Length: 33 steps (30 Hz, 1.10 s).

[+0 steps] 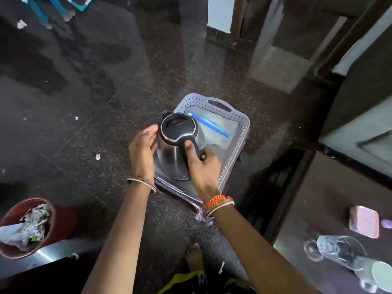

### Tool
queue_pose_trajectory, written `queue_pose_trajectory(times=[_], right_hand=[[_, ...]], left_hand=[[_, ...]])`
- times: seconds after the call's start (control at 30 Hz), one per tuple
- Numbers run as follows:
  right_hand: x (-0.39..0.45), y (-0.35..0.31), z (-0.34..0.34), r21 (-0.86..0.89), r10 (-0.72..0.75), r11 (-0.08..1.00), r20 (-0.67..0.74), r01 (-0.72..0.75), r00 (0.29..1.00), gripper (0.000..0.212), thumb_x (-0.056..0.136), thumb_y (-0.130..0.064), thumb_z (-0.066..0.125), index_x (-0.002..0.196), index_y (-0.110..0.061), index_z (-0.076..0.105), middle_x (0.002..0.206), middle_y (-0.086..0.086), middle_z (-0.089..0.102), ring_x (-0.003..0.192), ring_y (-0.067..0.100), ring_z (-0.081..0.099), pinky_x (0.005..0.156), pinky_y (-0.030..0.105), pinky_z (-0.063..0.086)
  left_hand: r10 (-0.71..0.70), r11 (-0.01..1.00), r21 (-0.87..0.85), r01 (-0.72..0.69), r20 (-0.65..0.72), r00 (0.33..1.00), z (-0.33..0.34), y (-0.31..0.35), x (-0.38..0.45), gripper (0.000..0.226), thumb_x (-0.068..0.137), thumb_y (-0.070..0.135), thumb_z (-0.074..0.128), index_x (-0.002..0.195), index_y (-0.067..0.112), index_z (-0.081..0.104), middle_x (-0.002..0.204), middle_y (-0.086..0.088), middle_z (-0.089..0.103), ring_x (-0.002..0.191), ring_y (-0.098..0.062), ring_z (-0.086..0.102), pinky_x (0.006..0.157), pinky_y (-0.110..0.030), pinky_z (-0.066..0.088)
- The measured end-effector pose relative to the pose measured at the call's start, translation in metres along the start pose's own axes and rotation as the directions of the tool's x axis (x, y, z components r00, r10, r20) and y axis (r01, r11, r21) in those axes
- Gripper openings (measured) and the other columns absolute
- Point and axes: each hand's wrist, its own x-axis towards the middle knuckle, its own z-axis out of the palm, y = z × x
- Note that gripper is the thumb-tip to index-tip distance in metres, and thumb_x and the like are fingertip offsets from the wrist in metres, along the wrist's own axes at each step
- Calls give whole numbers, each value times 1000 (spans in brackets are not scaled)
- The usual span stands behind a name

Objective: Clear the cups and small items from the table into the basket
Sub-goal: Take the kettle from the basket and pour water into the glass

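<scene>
1. The right hand (202,164) grips the black handle of the kettle (177,145), thumb laid along the top of the handle and the other fingers curled beneath it.
2. The left hand (142,148) rests flat against the kettle's left side, fingers straight and together, palm on the steel wall.
3. The kettle stands upright with its black lid closed, spout pointing away from the person. It is inside the basket (237,124), at the near left end; whether its base touches the bottom I cannot tell.
4. The basket is pale, with perforated walls and a slot handle in the far rim, and it sits on the dark speckled floor (106,128).
5. Behind the kettle, a clear bag (220,130) with a blue zip strip lies in the basket.
6. Both wrists carry beaded bangles.
7. To the right, the dark table (318,209) bears a pink box (363,223), a small purple item (386,223) beside it, and clear glasses (341,253) near the front edge.
8. At lower left, a red bin (63,221) holds crumpled waste.
9. A bare foot (194,255) shows between the arms.
</scene>
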Motion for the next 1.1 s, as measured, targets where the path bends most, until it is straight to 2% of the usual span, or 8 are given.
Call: queue_pose_trajectory(times=[0.07, 0.2, 0.43, 0.6, 0.77, 0.87, 0.97, 1.1], right_hand=[[7, -10, -6, 58, -71, 996, -51, 74, 996, 51, 78, -60, 62, 52, -23, 37, 41, -19, 47, 42, 0, 43, 43, 12, 34], [10, -33, -36, 221, -81, 970, -97, 100, 992, 52, 74, -61, 64, 59, -16, 43, 49, -4, 46, 47, 19, 46, 50, 46, 50], [-18, -49, -161, 117, -275, 943, -254, 312, 927, 46, 75, -54, 69, 57, -25, 38, 48, -11, 41, 46, 11, 39, 40, 34, 35], [-43, -16, -258, 94, -204, 963, -361, 253, 910, 50, 74, -54, 70, 59, -20, 38, 53, 7, 39, 51, 21, 37, 43, 49, 38], [-87, 45, -345, -53, -151, 988, -511, 144, 846, 54, 71, -57, 68, 56, -18, 34, 53, -10, 35, 52, 9, 31, 48, 26, 28], [-114, 86, -392, -12, -57, 998, -561, 60, 826, 54, 71, -57, 69, 61, -12, 42, 53, 4, 41, 53, 16, 36, 47, 39, 33], [-140, 119, -424, 21, 46, 999, -583, -42, 811, 56, 70, -59, 70, 58, -19, 33, 55, 7, 35, 56, 20, 33, 44, 53, 36], [-171, 144, -453, 15, 81, 996, -609, -90, 789, 61, 71, -59, 69, 60, -12, 32, 51, 8, 37, 52, 19, 35, 42, 54, 37]], left_hand=[[55, 998, -1, -55, 32, 998, 9, 3, -5, 31, 95, 12, 33, 114, 12, 58, 116, -3, 61, 105, -4, 60, 88, -18, 48], [167, 986, -26, -165, 75, 983, 28, 20, -22, 33, 80, 23, 41, 105, 16, 61, 117, -7, 62, 110, -12, 60, 89, -22, 48], [220, 973, -96, -208, 142, 965, 87, 21, -79, 23, 77, 19, 44, 85, 25, 65, 101, -2, 65, 103, -17, 60, 78, -25, 48], [105, 994, -30, -102, 419, 902, 144, -15, -131, 24, 75, 15, 45, 90, 18, 64, 88, 7, 69, 84, -9, 63, 70, -23, 51], [-82, 994, 108, 16, 646, 759, 195, -77, -205, 28, 75, 13, 46, 97, 13, 62, 91, 1, 66, 82, -10, 60, 70, -23, 50], [-176, 978, 201, 52, 670, 721, 221, -116, -250, 27, 84, 0, 47, 104, 5, 63, 91, -8, 65, 83, -17, 59, 71, -28, 48], [-181, 965, 262, 22, 602, 778, 241, -147, -282, 31, 85, -11, 43, 101, 6, 63, 93, -7, 66, 84, -19, 58, 68, -28, 46], [-249, 922, 388, 0, 590, 768, 255, -181, -302, 34, 83, -15, 41, 107, 0, 60, 112, -19, 65, 94, -17, 57, 82, -33, 51]])
